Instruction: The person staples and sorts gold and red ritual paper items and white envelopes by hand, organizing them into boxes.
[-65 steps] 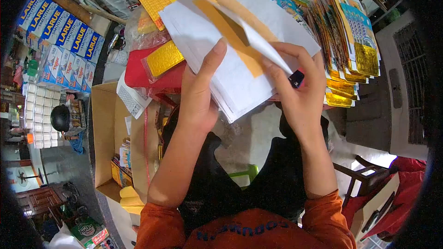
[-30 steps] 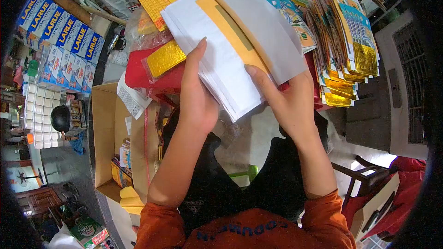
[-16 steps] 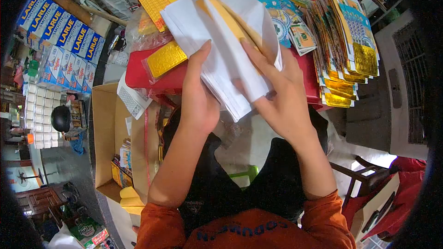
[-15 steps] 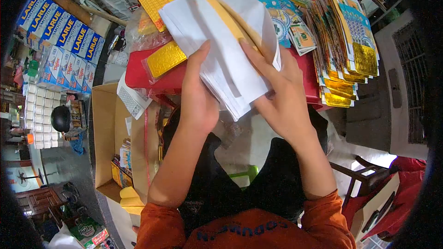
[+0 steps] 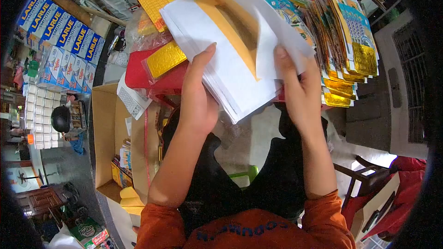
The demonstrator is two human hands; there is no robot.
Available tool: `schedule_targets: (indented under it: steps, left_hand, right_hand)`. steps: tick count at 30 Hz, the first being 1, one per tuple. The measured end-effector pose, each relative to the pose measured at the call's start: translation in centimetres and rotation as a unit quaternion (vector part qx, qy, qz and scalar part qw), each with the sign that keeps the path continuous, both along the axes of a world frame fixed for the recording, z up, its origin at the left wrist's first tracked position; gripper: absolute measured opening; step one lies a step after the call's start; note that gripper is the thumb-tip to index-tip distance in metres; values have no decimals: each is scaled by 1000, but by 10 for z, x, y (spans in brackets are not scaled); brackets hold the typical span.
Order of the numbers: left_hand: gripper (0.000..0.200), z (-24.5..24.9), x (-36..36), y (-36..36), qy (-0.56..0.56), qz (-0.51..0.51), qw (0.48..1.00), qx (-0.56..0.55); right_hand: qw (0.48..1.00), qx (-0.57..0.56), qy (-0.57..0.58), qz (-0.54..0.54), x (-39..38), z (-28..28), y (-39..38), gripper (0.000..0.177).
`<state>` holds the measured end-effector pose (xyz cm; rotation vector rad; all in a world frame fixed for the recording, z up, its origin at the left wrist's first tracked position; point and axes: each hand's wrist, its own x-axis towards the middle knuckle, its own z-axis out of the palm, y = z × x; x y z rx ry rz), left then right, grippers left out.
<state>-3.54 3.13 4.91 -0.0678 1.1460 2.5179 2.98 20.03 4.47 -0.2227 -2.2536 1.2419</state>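
My left hand (image 5: 199,99) grips a stack of white paper sheets (image 5: 237,94) by its left edge, thumb on top. My right hand (image 5: 301,90) pinches the right edge of the top white sheet (image 5: 279,32), which is bent up and away from the others. Between that lifted sheet and the stack shows a yellow-orange paper (image 5: 210,7) with a darker brown middle. The stack is held above the near edge of a red table (image 5: 136,67). Close to my left hand lies a gold embossed packet (image 5: 166,60) in clear plastic.
Fanned bundles of printed paper with gold pieces (image 5: 341,46) stand at the table's right. Yellow printed sheets (image 5: 159,2) and blue printed papers (image 5: 281,7) lie farther back. An open cardboard box (image 5: 106,133) is at the left, below beer cartons (image 5: 60,32). A dark wooden chair (image 5: 362,173) stands right.
My right hand has moved right, pulling the top white sheet's edge outward and opening it wider. More of the yellow-orange paper shows. My left hand stays nearly in place on the stack.
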Motion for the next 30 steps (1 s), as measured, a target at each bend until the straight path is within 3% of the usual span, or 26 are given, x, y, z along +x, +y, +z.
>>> schedule_targets:
  steps: [2, 3, 6, 9, 10, 12, 15, 16, 19, 25, 29, 30]
  left_hand:
    - [52, -3, -2, -1, 0, -4, 1000, -4]
    - [52, -4, -2, -1, -1, -3, 1000, -9]
    - [50, -4, -3, 0, 3, -3, 1000, -24]
    - [50, -6, -3, 0, 9, -9, 1000, -28]
    - [50, -7, -3, 0, 9, -13, 1000, -22]
    - [51, -7, -4, -1, 8, -17, 1000, -16]
    - [52, -9, -6, -4, 5, -24, 1000, -5]
    - [53, -9, -6, -4, 1, -28, 1000, 0]
    - [54, -9, -7, -5, -9, -31, 999, 4]
    - [58, -1, -7, -6, 5, -45, 997, 66]
    - [61, -7, -9, -7, 23, -47, 992, 111]
    - [62, -12, -11, -6, 2, -63, 992, 114]
  right_hand:
    - [980, -199, 19, -13, -1, 3, -4, 50]
    - [980, -199, 19, -13, 0, 2, -3, 50]
    - [995, 2, 70, 67, 1, 6, -3, 60]
    - [997, 65, 24, 44, 0, 10, -10, 54]
    - [997, 65, 24, 44, 0, 7, -10, 54]
    - [995, -95, 36, 13, -3, 0, -7, 45]
    - [992, -117, 46, -11, -3, 0, 3, 34]
    - [997, -60, 40, -37, -4, 0, 8, 33]
    - [987, -155, -2, -34, -1, 6, 5, 37]
    - [976, -219, -7, 12, 1, 19, -2, 46]
    - [979, -182, 93, -4, 8, 26, -10, 40]
    - [987, -50, 152, -7, 12, 29, -14, 38]
